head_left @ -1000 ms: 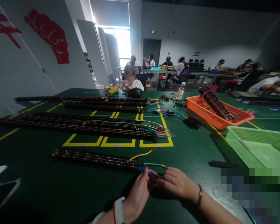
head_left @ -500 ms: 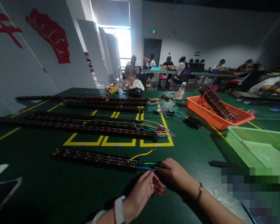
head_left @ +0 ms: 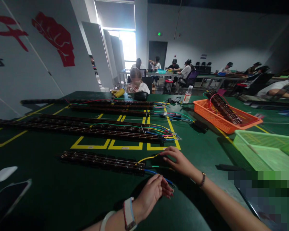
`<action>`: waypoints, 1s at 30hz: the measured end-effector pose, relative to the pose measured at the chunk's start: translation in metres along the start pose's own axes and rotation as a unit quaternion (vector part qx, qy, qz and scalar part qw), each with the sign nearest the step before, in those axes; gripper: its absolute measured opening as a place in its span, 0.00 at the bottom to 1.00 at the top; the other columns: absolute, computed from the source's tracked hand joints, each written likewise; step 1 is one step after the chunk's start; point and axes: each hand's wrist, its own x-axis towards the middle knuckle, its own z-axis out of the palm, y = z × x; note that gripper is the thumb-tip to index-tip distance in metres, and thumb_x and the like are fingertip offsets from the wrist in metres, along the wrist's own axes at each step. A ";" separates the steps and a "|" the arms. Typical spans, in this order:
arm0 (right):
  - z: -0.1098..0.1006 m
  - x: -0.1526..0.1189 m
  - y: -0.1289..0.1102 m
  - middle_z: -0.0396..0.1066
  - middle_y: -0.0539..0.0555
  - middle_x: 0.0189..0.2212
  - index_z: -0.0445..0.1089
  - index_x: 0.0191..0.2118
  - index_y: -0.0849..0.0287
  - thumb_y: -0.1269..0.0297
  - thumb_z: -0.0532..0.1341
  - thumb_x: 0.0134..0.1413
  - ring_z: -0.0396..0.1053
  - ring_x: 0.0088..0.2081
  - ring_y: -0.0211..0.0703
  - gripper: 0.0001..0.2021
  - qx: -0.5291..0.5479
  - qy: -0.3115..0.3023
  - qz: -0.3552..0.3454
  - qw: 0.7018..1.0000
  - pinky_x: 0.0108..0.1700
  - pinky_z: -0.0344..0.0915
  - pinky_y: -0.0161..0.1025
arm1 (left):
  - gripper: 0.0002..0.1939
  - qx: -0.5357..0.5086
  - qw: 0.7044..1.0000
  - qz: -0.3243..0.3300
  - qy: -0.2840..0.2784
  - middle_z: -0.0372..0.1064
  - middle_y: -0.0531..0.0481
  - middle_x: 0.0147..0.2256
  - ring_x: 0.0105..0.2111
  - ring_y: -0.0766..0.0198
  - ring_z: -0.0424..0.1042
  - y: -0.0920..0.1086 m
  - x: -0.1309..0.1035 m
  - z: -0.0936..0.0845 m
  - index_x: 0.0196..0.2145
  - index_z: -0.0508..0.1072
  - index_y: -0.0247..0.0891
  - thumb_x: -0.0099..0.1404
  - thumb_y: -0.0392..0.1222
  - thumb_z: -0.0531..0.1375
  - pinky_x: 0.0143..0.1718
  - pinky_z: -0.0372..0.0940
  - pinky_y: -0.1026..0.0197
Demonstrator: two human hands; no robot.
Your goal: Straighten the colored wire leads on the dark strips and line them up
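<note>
Wire leads fan out from the right end of the short black strip (head_left: 103,161), which lies flat on the green surface (head_left: 62,199) just ahead of the person. Nearest, the left hand (head_left: 154,192) is held loosely curled and apart, gripping nothing, with the blue lead (head_left: 159,175) running just beside its fingertips (head_left: 169,192). A little farther, the right hand (head_left: 179,161) is spread flat with fingers open, and its fingertips touch the tip of the yellow lead (head_left: 148,158); the green lead (head_left: 156,166) lies between the two hands. For good handling, each lead would best be taken by its insulated end, kept apart from its neighbours, and pulled straight without lifting the strip. Beyond lie longer strips (head_left: 86,128) with coloured leads inside yellow markings (head_left: 110,146). To the far right stand an orange basket (head_left: 221,123) and a green basket (head_left: 262,147).
</note>
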 end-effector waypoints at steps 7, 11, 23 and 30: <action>0.018 0.026 0.000 0.71 0.57 0.42 0.67 0.51 0.58 0.66 0.54 0.62 0.66 0.44 0.43 0.13 -0.060 -0.118 -0.078 0.988 0.50 0.60 0.46 | 0.14 0.004 1.000 -0.006 -0.011 0.72 0.43 0.29 0.30 0.60 0.72 0.001 -0.001 0.000 0.32 0.66 0.34 0.62 0.50 0.57 0.35 0.62 0.57; 0.014 0.023 0.001 0.72 0.55 0.37 0.72 0.42 0.60 0.60 0.50 0.65 0.68 0.37 0.40 0.15 -0.015 -0.176 -0.047 0.983 0.43 0.63 0.37 | 0.15 0.006 1.000 -0.010 -0.008 0.72 0.43 0.29 0.30 0.59 0.71 0.002 -0.003 0.001 0.32 0.66 0.34 0.61 0.51 0.58 0.36 0.61 0.57; 0.022 0.016 0.001 0.68 0.49 0.25 0.72 0.30 0.61 0.60 0.62 0.53 0.62 0.29 0.36 0.09 -0.015 -0.236 -0.058 0.970 0.34 0.59 0.32 | 0.18 0.062 0.996 -0.036 -0.047 0.73 0.36 0.32 0.31 0.56 0.74 0.005 -0.007 0.005 0.33 0.69 0.30 0.63 0.51 0.54 0.38 0.62 0.54; 0.026 0.011 -0.015 0.67 0.51 0.24 0.69 0.26 0.60 0.65 0.61 0.54 0.62 0.29 0.38 0.08 -0.130 -0.177 -0.092 0.971 0.33 0.58 0.34 | 0.31 0.013 0.993 -0.092 -0.072 0.70 0.28 0.44 0.44 0.53 0.72 0.009 -0.004 0.001 0.42 0.70 0.24 0.65 0.60 0.47 0.51 0.59 0.52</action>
